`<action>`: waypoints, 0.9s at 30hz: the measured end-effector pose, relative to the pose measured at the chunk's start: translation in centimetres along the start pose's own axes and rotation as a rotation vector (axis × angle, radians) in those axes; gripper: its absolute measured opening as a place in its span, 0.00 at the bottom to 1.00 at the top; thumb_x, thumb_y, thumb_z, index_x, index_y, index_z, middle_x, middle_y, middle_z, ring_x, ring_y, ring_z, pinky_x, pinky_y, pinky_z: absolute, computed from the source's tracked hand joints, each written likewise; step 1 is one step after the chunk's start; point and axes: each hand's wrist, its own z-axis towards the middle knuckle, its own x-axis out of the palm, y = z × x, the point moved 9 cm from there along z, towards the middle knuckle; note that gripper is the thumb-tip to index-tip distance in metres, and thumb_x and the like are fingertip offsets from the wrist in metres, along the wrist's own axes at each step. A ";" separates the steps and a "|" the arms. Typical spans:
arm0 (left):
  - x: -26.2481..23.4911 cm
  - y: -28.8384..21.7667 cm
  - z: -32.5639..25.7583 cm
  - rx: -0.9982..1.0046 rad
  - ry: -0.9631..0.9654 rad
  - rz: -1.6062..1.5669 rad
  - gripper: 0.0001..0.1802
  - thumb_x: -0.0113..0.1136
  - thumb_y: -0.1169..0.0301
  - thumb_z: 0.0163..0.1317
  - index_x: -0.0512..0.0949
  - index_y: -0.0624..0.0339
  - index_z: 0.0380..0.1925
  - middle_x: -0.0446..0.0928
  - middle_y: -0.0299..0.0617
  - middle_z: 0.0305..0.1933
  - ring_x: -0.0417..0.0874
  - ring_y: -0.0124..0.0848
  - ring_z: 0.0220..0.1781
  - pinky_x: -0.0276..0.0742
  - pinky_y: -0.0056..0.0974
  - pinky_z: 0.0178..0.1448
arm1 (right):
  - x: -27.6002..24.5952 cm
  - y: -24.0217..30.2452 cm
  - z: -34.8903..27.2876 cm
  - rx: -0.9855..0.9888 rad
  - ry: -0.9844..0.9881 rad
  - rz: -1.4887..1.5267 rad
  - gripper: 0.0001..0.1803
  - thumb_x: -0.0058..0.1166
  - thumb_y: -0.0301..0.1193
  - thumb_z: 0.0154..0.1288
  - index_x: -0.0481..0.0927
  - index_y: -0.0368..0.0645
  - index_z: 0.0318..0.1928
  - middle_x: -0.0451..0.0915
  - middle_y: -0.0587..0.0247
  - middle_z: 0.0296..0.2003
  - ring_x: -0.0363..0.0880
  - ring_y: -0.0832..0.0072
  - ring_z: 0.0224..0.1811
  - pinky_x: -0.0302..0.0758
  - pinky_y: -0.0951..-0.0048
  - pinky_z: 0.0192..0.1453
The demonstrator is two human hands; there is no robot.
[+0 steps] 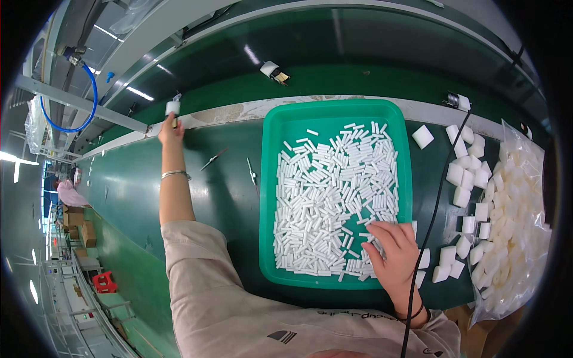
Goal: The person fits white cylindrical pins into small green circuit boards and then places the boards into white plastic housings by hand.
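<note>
My left hand (171, 130) is stretched far out to the left, over the pale rail. Its fingers are closed on a small white part (172, 108) with a clear tip and something dark below. Over the lower right of a green tray (410, 155) is my right hand (394, 253), thumb and fingers curved but apart, nothing seen between them. Short white tubes (316, 221) lie heaped in the tray beside its fingertips. Two thin pieces, a tweezer-like one (212, 160) and a pale-and-dark one (253, 173), lie on the green tabletop between tray and left arm.
White foam-like blocks (462, 173) lie loose right of the tray, next to a clear bag (513, 221) full of them. A black cable (440, 191) hangs across the right side. Beyond the rail, a green belt carries white-capped parts (270, 68). A blue hose (95, 95) loops at upper left.
</note>
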 end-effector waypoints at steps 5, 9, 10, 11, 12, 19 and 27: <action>0.0 0.4 4.9 0.046 -0.025 -0.106 0.15 0.61 0.68 0.51 0.70 0.61 0.36 0.73 0.41 0.35 0.78 0.35 0.34 0.77 0.35 0.36 | 0.6 -0.4 0.1 0.002 0.088 -0.069 0.16 0.60 0.27 0.41 0.77 0.41 0.35 0.76 0.63 0.35 0.70 0.66 0.32 0.69 0.71 0.35; 0.2 -0.4 8.3 0.085 0.092 -0.266 0.25 0.60 0.62 0.53 0.66 0.61 0.48 0.69 0.46 0.45 0.74 0.39 0.47 0.72 0.42 0.48 | 1.2 -0.5 0.2 -0.006 0.135 -0.095 0.17 0.61 0.29 0.39 0.78 0.41 0.35 0.76 0.63 0.35 0.70 0.67 0.31 0.69 0.71 0.33; 1.1 -0.6 6.8 0.350 -0.086 -0.035 0.33 0.58 0.57 0.53 0.58 0.60 0.54 0.63 0.50 0.52 0.69 0.42 0.53 0.66 0.47 0.53 | 1.5 -0.9 0.4 0.016 0.147 -0.123 0.18 0.62 0.30 0.38 0.78 0.42 0.35 0.75 0.64 0.35 0.70 0.68 0.30 0.69 0.71 0.32; 1.4 -2.9 4.0 0.628 -0.273 0.208 0.40 0.57 0.52 0.53 0.51 0.59 0.60 0.57 0.55 0.60 0.64 0.45 0.59 0.60 0.52 0.59 | 1.7 -0.6 0.8 0.018 0.156 -0.131 0.18 0.62 0.30 0.38 0.78 0.42 0.35 0.75 0.64 0.35 0.70 0.68 0.30 0.69 0.71 0.32; 1.6 -3.1 4.0 0.622 -0.274 0.214 0.40 0.57 0.52 0.53 0.51 0.59 0.60 0.57 0.55 0.60 0.64 0.45 0.59 0.60 0.52 0.59 | 1.8 -0.4 1.0 0.036 0.185 -0.125 0.18 0.62 0.31 0.37 0.78 0.42 0.35 0.75 0.65 0.35 0.70 0.68 0.30 0.69 0.71 0.32; 8.8 -4.3 1.3 0.990 -0.436 1.573 0.23 0.55 0.48 0.51 0.70 0.40 0.47 0.59 0.47 0.61 0.52 0.48 0.63 0.51 0.59 0.58 | 2.8 -0.2 1.2 0.014 0.286 -0.079 0.20 0.65 0.37 0.32 0.78 0.45 0.31 0.72 0.67 0.29 0.70 0.69 0.29 0.68 0.71 0.30; 13.6 -6.0 -3.8 0.934 0.257 0.876 0.12 0.59 0.61 0.53 0.76 0.54 0.34 0.76 0.41 0.40 0.77 0.34 0.36 0.71 0.35 0.38 | 3.8 0.4 0.5 -0.094 0.394 -0.041 0.13 0.62 0.32 0.34 0.73 0.47 0.24 0.70 0.71 0.26 0.69 0.72 0.33 0.68 0.72 0.33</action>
